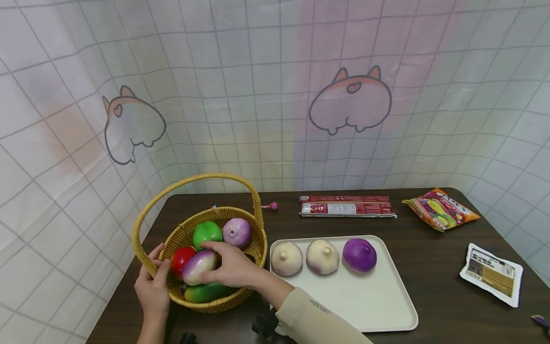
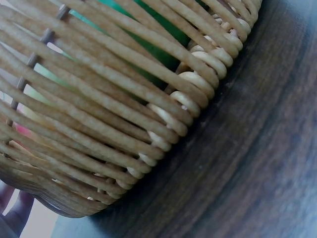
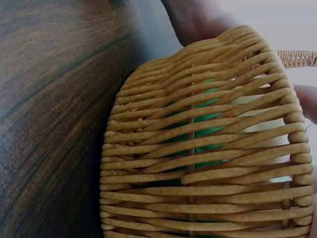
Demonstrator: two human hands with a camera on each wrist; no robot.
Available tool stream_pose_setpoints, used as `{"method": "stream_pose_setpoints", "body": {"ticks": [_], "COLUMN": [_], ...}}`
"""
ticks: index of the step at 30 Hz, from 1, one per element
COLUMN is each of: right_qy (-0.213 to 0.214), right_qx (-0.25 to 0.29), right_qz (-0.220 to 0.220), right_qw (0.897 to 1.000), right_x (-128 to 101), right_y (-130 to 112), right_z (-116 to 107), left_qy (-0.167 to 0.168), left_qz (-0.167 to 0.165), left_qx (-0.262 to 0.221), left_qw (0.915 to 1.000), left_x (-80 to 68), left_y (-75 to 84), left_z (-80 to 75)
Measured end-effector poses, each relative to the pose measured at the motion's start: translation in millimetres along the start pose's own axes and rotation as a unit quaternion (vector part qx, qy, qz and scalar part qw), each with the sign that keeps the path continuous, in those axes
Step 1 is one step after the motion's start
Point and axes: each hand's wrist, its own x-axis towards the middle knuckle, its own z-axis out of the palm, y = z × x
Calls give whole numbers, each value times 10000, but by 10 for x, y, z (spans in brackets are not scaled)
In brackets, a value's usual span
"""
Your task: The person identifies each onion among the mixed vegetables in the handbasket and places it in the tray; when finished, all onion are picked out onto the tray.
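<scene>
In the head view my right hand (image 1: 235, 263) reaches into the wicker basket (image 1: 223, 308) and holds a purple-and-white turnip (image 1: 200, 267) between thumb and fingers. My left hand (image 1: 154, 289) grips the basket's left side at the foot of its tall handle (image 1: 139, 224). Around the turnip in the basket are a green bell pepper (image 1: 207, 234), a pale purple onion (image 1: 237, 232), a red tomato (image 1: 181, 260) and a long green vegetable (image 1: 208, 292). The left wrist view and right wrist view mostly show the woven basket wall (image 2: 99, 99), with green showing through the gaps.
Right of the basket lies a white tray (image 1: 352, 306) with two whitish turnips (image 1: 322, 257) and a purple one (image 1: 359, 255). Behind are a lollipop (image 1: 273, 206) and red packets (image 1: 345, 206). A colourful snack bag (image 1: 441, 209) and a white pouch (image 1: 492, 274) lie at right.
</scene>
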Motion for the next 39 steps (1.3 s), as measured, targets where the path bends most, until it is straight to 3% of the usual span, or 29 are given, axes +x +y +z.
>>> {"method": "stream_pose_setpoints", "body": {"ticks": [5,12,23,33,39], "right_qy": [-172,-104,-97,42,435], "right_qx": [-172,-146,-1179,-1089,-860], "right_qz": [-22,7,-310,-579,-732], "right_qw": [9997,9998,9925,9924,9927], "right_x": [17,-1,-29,-99,-217], "right_y": [-5,-18,-40,-70,-94], "right_z": [10,19,73,64,34], "left_qy": [29,41,13,56,20], "left_qz": [96,53,43,-14,-56], "left_qx": [-24,126,270,173,308], "left_qw": [9999,9999,9996,9998,9995], "left_x": [1,6,2,0,4], "left_y": [3,-3,12,16,21], "left_z": [8,7,6,2,-4]}}
